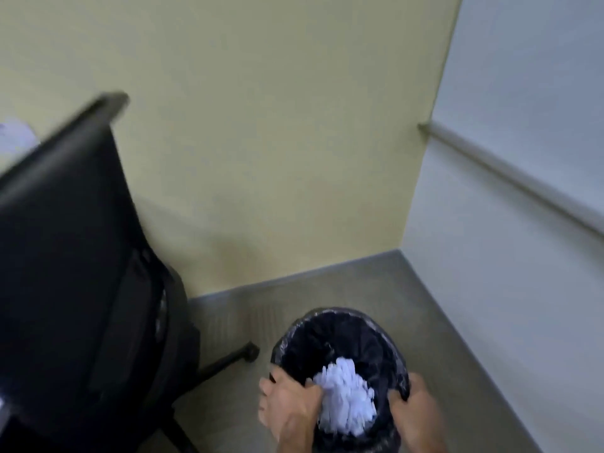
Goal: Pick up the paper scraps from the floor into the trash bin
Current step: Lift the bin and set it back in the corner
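Note:
A round trash bin (340,317) lined with a black plastic bag stands on the grey floor near the bottom of the view. Inside it lies a heap of white paper scraps (346,395). My left hand (289,403) grips the bin's left rim, thumb inside and fingers curled over the edge. My right hand (413,405) grips the right rim the same way, pinching the bag's edge. The view is blurred by motion.
A black office chair (75,273) fills the left side, one wheeled leg (228,359) reaching toward the bin. A yellow wall stands behind, a pale wall with a rail (510,176) on the right. Bare grey floor (457,322) lies right of the bin.

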`<state>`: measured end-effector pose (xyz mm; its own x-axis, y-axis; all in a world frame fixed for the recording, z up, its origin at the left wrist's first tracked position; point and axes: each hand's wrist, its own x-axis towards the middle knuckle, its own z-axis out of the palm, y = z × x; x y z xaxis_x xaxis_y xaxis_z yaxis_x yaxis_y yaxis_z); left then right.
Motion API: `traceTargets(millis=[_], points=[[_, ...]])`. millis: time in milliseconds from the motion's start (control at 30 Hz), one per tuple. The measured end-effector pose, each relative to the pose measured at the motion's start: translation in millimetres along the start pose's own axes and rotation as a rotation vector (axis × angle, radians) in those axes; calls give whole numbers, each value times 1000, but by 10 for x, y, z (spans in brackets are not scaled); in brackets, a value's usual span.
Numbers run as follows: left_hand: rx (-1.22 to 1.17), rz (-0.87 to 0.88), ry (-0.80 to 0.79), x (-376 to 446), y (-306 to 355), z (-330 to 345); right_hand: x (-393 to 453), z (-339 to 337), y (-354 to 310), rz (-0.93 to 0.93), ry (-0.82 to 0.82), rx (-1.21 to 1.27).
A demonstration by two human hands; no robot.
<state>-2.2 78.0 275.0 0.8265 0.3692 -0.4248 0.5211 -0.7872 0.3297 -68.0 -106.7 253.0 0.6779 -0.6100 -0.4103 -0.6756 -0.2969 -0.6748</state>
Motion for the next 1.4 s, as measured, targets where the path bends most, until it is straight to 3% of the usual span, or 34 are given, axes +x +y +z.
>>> traceTargets(millis=[133, 300, 500, 900, 1133, 1400], points=[[98, 62, 61, -396, 544, -605, -22, -596, -400, -27, -43, -108], [119, 335, 109, -801, 1002, -1271, -270, -1459, -1140, -108, 168, -3], [220, 534, 181, -1276, 1270, -2004, -608, -2237, -1683, -263, 212, 20], [311, 501, 352, -2148, 2005, -2446, -491, -3250, -1956, -339, 167, -4], [150, 496, 338, -2385, 2094, -2724, -423, -3628, -2197, -422, 98, -43], [-92, 701, 110, -2064, 1747, -3042, -689, -3627, -2392, -446, -1, 43]])
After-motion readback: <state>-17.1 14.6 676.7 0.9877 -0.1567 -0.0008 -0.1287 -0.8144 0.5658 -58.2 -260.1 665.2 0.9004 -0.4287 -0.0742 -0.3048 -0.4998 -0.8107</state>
